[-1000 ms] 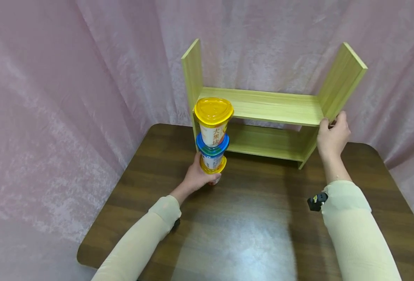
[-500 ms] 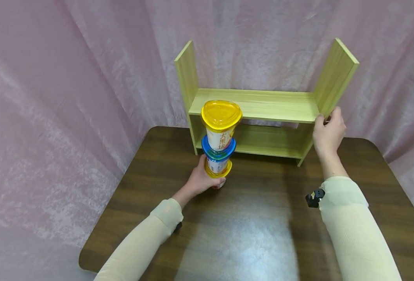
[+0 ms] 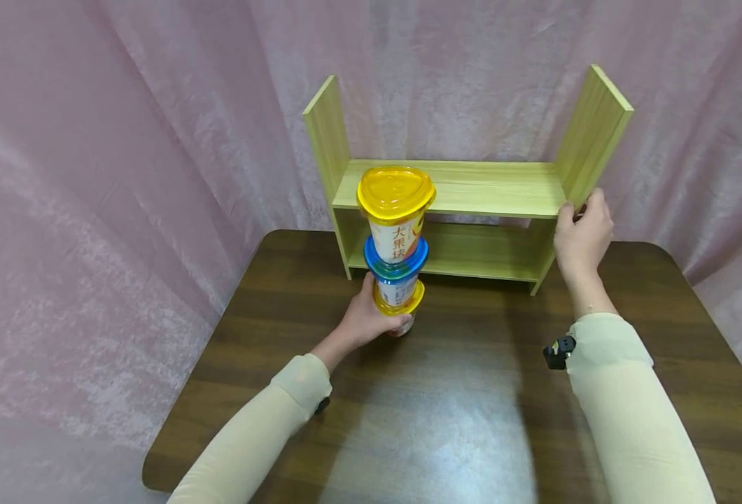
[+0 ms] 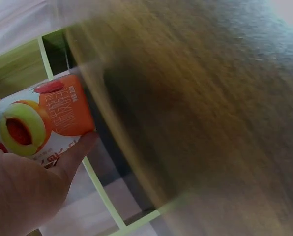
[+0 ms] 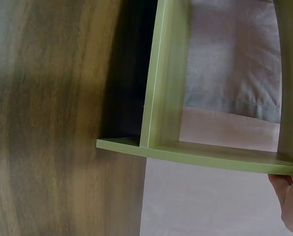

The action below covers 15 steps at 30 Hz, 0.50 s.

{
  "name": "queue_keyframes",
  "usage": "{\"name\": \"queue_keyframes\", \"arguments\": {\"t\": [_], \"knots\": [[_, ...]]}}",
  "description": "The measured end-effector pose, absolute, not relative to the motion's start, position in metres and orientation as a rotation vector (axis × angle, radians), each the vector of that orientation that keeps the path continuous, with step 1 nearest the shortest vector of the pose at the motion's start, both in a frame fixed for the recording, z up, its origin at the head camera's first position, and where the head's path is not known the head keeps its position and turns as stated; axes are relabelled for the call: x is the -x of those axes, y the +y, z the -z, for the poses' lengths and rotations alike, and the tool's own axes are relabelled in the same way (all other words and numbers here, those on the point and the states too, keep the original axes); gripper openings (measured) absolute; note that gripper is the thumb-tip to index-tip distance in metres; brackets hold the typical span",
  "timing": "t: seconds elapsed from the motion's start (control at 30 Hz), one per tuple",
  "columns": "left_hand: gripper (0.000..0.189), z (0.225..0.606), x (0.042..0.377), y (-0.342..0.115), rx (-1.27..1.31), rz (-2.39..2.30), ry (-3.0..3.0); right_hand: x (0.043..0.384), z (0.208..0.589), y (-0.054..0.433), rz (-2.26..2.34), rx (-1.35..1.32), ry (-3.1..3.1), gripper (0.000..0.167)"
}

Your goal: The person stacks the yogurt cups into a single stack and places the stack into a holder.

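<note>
My left hand (image 3: 367, 316) grips the lowest of three stacked fruit cups. The top cup (image 3: 396, 238) has a yellow lid, the middle cup (image 3: 397, 288) a blue one, and the bottom lid is yellow again. In the left wrist view, thumb and palm lie against a cup (image 4: 70, 105) printed with peaches on white and orange. The upright stack overlaps the front left of a light wooden shelf (image 3: 472, 187) in the head view. At the shelf's right side panel, my right hand (image 3: 584, 234) pinches the edge near the upper board.
The shelf stands at the back of a dark brown wooden table (image 3: 446, 392), which has rounded corners. Pink curtains (image 3: 157, 175) hang behind and to the left. A small black device (image 3: 558, 352) sits at the right cuff.
The stack has moved right relative to the shelf in my left hand. The head view has shifted a little, and my right hand keeps its place on the side panel.
</note>
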<state>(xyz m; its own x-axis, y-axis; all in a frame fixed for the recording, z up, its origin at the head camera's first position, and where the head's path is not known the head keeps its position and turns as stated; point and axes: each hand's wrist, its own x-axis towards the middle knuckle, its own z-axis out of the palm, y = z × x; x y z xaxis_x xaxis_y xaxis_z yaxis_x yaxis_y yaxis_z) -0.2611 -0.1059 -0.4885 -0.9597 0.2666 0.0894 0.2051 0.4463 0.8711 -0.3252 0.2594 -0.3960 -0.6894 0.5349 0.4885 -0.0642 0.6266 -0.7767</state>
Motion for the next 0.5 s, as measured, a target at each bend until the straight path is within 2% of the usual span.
{"name": "queue_keyframes", "arguments": {"t": [0.23,0.5], "knots": [[0.101,0.478,0.264,-0.105,-0.530,-1.615,2.598,0.326,0.398,0.254,-1.026,0.336,-2.102,0.024],[0.100,0.461,0.270,-0.102,-0.657,-1.657,2.614,0.327,0.396,0.250,-1.027,0.339,-2.109,0.024]]}}
